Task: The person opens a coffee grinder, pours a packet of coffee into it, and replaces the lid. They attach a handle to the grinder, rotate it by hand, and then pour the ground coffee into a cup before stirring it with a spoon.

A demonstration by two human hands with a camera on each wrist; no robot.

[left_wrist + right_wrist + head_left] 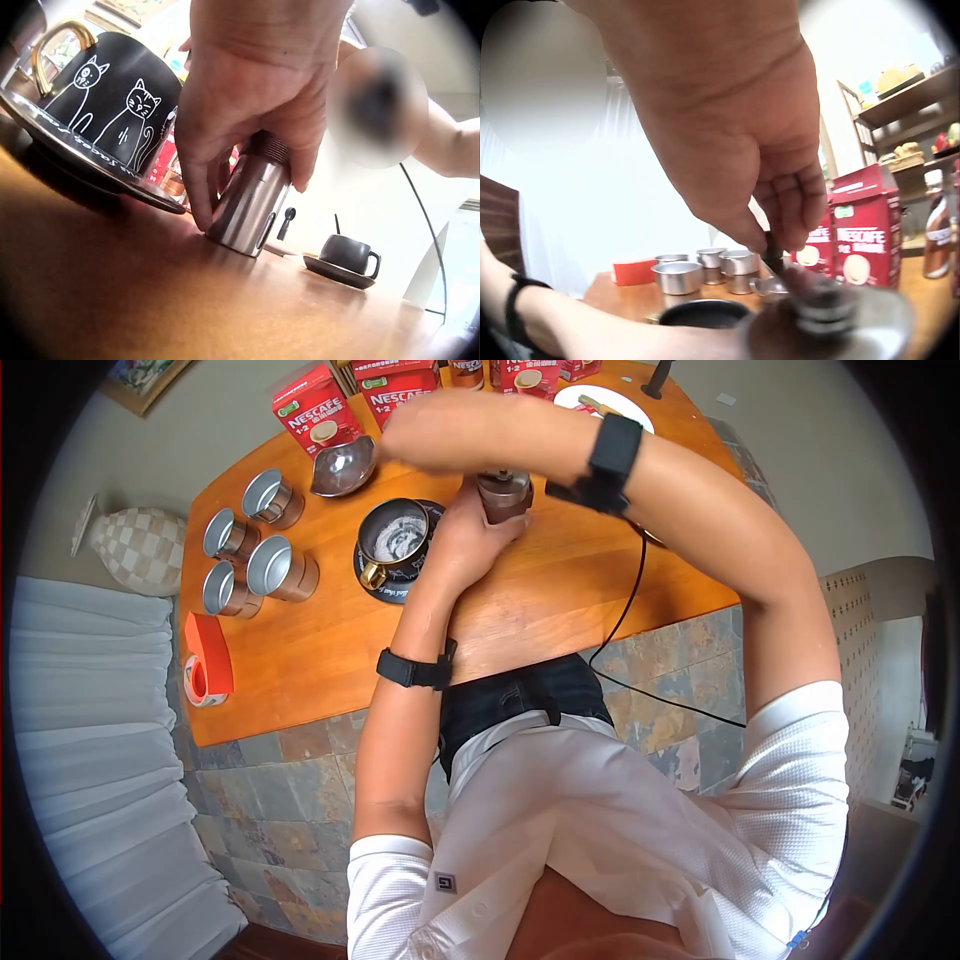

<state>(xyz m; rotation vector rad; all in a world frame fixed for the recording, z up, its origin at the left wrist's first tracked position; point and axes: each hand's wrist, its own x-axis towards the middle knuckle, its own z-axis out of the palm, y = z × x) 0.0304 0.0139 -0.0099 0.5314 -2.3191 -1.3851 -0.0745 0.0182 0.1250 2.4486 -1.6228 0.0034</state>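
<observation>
A metal hand coffee grinder point(244, 199) stands on the wooden table, its base at the tabletop. My left hand point(468, 545) grips its body, thumb on one side and fingers on the other. Over the grinder's top, my right hand point(735, 165) pinches the dark knob point(773, 251) of the crank; from the head, the right forearm and hand partly hide the grinder. Close on the left of the left hand is a black mug point(112, 97) with white cat drawings and a gold handle, on a dark saucer point(366, 576).
Several metal cups point(283, 572) and a silver bowl point(343, 466) stand on the left, with an orange-red object point(208, 650) by the edge. Red Nescafe boxes point(315, 415) line the back. A dark cup point(345, 253) sits on the right. A black cable point(640, 575) crosses the table edge.
</observation>
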